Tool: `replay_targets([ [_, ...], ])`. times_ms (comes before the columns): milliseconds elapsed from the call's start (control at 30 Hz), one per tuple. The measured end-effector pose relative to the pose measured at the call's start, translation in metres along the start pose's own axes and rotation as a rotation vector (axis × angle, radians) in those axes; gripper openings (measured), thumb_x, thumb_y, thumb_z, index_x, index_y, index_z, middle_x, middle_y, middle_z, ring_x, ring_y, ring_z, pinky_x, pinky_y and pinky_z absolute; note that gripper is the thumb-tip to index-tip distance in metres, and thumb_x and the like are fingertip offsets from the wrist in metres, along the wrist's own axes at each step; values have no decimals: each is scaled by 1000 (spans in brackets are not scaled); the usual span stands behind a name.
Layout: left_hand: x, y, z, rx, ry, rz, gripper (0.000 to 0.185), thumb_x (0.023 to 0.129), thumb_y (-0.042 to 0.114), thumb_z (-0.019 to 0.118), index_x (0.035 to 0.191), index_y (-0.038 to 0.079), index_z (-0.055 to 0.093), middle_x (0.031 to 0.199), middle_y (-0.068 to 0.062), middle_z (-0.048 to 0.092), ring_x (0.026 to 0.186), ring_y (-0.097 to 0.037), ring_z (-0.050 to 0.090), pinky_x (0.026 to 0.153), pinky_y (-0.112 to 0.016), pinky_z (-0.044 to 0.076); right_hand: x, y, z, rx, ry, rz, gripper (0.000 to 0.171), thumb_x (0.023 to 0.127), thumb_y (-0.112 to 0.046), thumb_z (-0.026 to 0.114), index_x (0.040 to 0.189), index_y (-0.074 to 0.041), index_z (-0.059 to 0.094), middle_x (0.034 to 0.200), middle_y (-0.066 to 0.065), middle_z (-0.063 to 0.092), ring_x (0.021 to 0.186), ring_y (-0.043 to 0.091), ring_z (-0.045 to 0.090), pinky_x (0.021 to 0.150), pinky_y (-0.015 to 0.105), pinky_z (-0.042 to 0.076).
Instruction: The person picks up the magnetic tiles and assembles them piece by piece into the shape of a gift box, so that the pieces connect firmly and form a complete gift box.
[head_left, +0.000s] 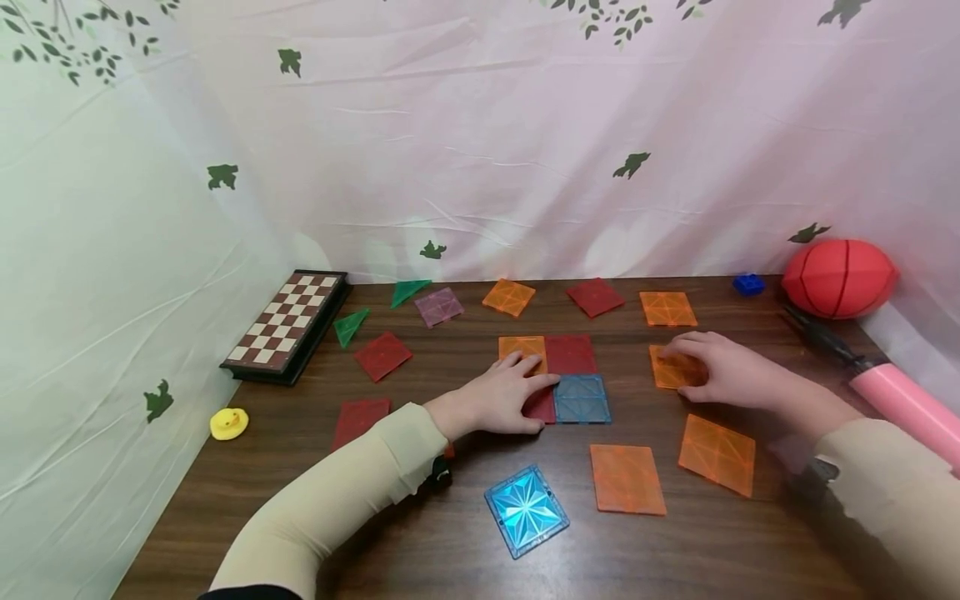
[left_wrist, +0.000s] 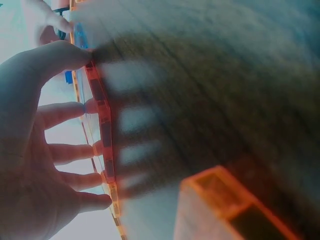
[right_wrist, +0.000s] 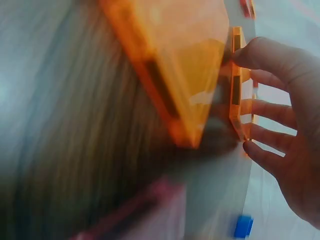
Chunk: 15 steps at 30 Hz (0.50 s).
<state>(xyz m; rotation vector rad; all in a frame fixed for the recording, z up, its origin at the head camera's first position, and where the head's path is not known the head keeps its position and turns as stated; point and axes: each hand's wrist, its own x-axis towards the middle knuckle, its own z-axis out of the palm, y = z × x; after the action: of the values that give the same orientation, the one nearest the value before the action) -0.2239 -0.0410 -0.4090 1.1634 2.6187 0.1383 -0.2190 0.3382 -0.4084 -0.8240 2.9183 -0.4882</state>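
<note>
My left hand (head_left: 504, 396) lies flat w/ fingers spread on the 2x2 block of tiles mid-tabletop (head_left: 450, 533): fingertips on the orange tile (head_left: 522, 347) at back left, palm over the red tile (head_left: 542, 406) at front left. The dark red tile (head_left: 571, 353) & blue tile (head_left: 582, 398) make up the right half, edges touching. The left wrist view is blurry, but it shows my fingers (left_wrist: 65, 112) straight, tips against the tile edge, nothing gripped.

My right hand (head_left: 720, 371) rests on a separate orange tile (head_left: 672, 368), just right of the block, apart from it. Fingers bent over the tile's far edge, thumb at its near edge; the right wrist view shows the fingertips (right_wrist: 260, 55) touching the tile rim. Tile flat on the tabletop.

Nearer me: a light blue tile (head_left: 526, 509), two more orange ones (head_left: 627, 478) (head_left: 717, 454). Back row: green triangles (head_left: 408, 291) (head_left: 350, 326), purple tile (head_left: 438, 306), other red & orange tiles. Chessboard (head_left: 288, 323) & yellow duck (head_left: 228, 422) at left; red ball (head_left: 840, 278), blue brick (head_left: 748, 284), pink pump (head_left: 900, 400) at right.
</note>
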Motion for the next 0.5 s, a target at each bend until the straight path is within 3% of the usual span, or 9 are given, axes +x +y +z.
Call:
replay_targets([
  [167, -1, 0, -1, 2, 8, -3, 73, 93, 45, 68, 158, 25, 41, 165, -16, 26, 149, -44, 22, 116, -58, 28, 23, -14, 6, 13, -8, -26, 48, 83, -21, 85, 126, -13, 68, 131, 14, 60, 122, 39, 52, 101, 62, 43],
  [500, 0, -1, 1, 8, 10, -4, 74, 92, 45, 68, 158, 26, 41, 165, -15, 25, 150, -43, 21, 117, -56, 26, 56, -30, 15, 31, -15, -124, 45, 87, -20, 82, 128, -10, 66, 130, 12, 60, 115, 36, 55, 97, 59, 46],
])
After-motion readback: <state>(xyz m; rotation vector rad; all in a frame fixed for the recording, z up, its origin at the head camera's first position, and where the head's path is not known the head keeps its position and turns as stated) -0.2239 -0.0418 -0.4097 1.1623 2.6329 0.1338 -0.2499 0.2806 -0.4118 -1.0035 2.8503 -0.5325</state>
